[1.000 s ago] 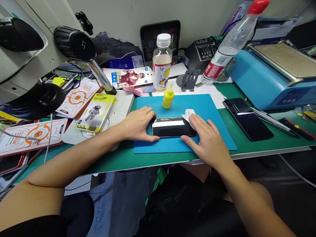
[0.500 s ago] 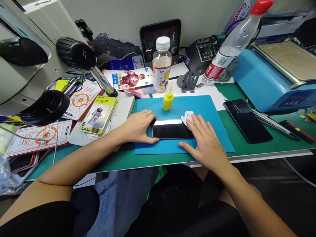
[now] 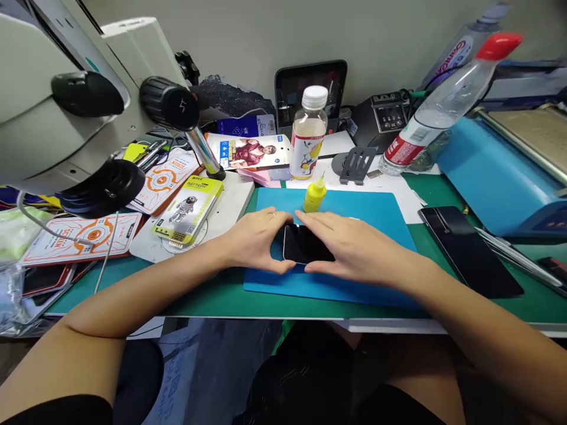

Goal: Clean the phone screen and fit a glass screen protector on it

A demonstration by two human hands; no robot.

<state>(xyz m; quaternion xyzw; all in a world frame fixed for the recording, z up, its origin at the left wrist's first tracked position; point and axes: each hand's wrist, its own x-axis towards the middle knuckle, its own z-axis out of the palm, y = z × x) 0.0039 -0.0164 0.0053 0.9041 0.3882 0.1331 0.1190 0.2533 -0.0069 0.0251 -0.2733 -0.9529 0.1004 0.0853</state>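
Note:
A phone (image 3: 305, 243) with a dark screen lies flat on the blue mat (image 3: 283, 282). My left hand (image 3: 254, 236) is closed round its left end, thumb at the near edge and fingers at the far edge. My right hand (image 3: 349, 245) spans the phone from the other side, fingertips on the far edge and thumb by the near one, hiding the right end. Behind my right knuckles a sliver of white wipe (image 3: 354, 219) shows on the mat. Just beyond my fingertips stands a small yellow dropper bottle (image 3: 315, 196).
A microscope (image 3: 101, 118) overhangs the left, above boxed screens and a battery pack (image 3: 188, 209). A drink bottle (image 3: 309, 136), a phone stand (image 3: 357, 164) and a red-capped bottle (image 3: 420, 133) stand behind. Another phone (image 3: 469, 251), tweezers (image 3: 514, 257) and a blue machine (image 3: 500, 183) occupy the right.
My right hand has let go of the white wipe and moved left onto the phone, gripping its edges near my left hand. The camera view has shifted slightly.

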